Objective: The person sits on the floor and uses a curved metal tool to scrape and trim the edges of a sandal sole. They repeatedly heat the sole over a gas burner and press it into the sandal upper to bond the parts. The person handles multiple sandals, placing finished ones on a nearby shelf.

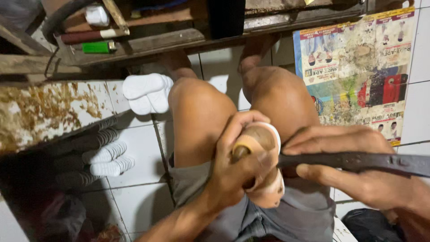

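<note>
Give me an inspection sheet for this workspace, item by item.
Surface: white tiled floor; the work rests on the person's lap.
Job's things: tan shoe sole with a white rim; dark metal tool lying against it.
Clutter: white soles on the floor, stacked ribbed soles, green lighter on a wooden shelf.
Hands: left hand wraps the sole; right hand grips the tool.
Cables: nothing seen.
Surroundings: stained printed poster on the floor.
</note>
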Available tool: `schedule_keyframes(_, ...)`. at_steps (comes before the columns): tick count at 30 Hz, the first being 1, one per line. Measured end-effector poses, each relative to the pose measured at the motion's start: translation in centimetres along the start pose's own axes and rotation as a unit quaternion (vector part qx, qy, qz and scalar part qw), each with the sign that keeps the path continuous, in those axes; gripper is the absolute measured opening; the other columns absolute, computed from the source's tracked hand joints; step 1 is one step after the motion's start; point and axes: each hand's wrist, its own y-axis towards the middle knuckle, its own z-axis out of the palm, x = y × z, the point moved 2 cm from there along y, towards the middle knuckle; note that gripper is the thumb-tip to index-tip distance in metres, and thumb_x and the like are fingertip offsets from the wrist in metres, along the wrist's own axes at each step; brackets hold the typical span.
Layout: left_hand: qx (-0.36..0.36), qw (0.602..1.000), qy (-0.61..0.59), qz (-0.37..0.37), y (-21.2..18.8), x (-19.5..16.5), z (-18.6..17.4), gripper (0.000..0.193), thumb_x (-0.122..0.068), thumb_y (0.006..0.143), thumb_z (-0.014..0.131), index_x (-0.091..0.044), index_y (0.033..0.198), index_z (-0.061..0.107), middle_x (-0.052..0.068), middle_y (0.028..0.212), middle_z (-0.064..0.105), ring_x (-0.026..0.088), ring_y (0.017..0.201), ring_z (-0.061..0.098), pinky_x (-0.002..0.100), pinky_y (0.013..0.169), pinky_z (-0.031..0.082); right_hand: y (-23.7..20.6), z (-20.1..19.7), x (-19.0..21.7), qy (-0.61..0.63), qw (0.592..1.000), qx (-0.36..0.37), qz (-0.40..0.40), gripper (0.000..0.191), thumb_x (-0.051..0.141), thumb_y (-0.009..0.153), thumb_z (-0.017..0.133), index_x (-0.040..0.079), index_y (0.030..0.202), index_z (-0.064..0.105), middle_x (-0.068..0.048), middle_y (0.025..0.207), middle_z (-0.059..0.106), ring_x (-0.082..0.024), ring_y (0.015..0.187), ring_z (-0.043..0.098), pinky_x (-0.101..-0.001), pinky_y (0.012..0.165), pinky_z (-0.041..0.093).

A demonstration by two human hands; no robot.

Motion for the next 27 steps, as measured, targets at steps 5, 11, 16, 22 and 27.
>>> schedule_keyframes(5, 0.004, 0.989, -0.138, -0.05, -0.5, 0.0, 0.4, 0.058, -0.024, 0.087, 0.066, -0.002, 0.137, 0.046, 0.01, 0.112, 0.06, 0.015, 0.102, 0.059, 0.028, 0.09, 0.049, -1.6, -1.0, -1.7, 0.024, 1.0, 0.017, 0.008, 0.032, 0.013, 0.085, 0.074, 0.0, 0.113, 0.083, -0.012, 0.117, 0.074, -0.023, 0.104, 0.07, -0.0328, 0.085, 0.058)
schedule_keyframes(11, -0.012, 0.992, -0.12, -0.029, -1.7, 0.1, 0.2, 0.061, -0.023, 0.086, 0.067, 0.0, 0.138, 0.046, 0.011, 0.113, 0.059, 0.016, 0.103, 0.059, 0.029, 0.091, 0.05, -3.8, 2.7, -1.5, 0.089, 0.987, -0.089, 0.1, 0.033, 0.012, 0.084, 0.074, -0.002, 0.112, 0.085, -0.015, 0.121, 0.076, -0.028, 0.105, 0.073, -0.0375, 0.086, 0.06)
schedule_keyframes(16, -0.004, 0.999, -0.025, -0.021, -1.4, 0.5, -0.1, 0.06, -0.025, 0.086, 0.069, -0.001, 0.138, 0.048, 0.008, 0.115, 0.059, 0.013, 0.105, 0.059, 0.027, 0.092, 0.049, -3.1, 3.2, -1.6, 0.085, 0.986, -0.13, 0.054, 0.031, 0.009, 0.084, 0.072, -0.005, 0.109, 0.082, -0.016, 0.112, 0.078, -0.028, 0.108, 0.07, -0.0372, 0.094, 0.056)
schedule_keyframes(22, 0.006, 0.999, -0.049, -0.02, -0.7, 0.2, -0.4, 0.06, -0.026, 0.086, 0.072, -0.003, 0.136, 0.047, 0.008, 0.115, 0.058, 0.013, 0.106, 0.059, 0.027, 0.093, 0.049, -1.8, 3.1, -1.3, 0.077, 0.976, -0.2, 0.034, 0.031, 0.008, 0.082, 0.068, -0.008, 0.107, 0.079, -0.019, 0.109, 0.077, -0.031, 0.106, 0.075, -0.0388, 0.094, 0.058)
schedule_keyframes(27, 0.019, 1.0, -0.005, -0.011, -0.7, 0.4, -0.7, 0.057, -0.023, 0.086, 0.071, -0.003, 0.135, 0.049, 0.008, 0.117, 0.059, 0.013, 0.108, 0.06, 0.029, 0.097, 0.052, 0.2, 2.7, 1.8, 0.08, 0.979, -0.186, 0.007, 0.03, 0.008, 0.087, 0.067, -0.009, 0.109, 0.076, -0.021, 0.112, 0.075, -0.033, 0.109, 0.071, -0.0393, 0.094, 0.059)
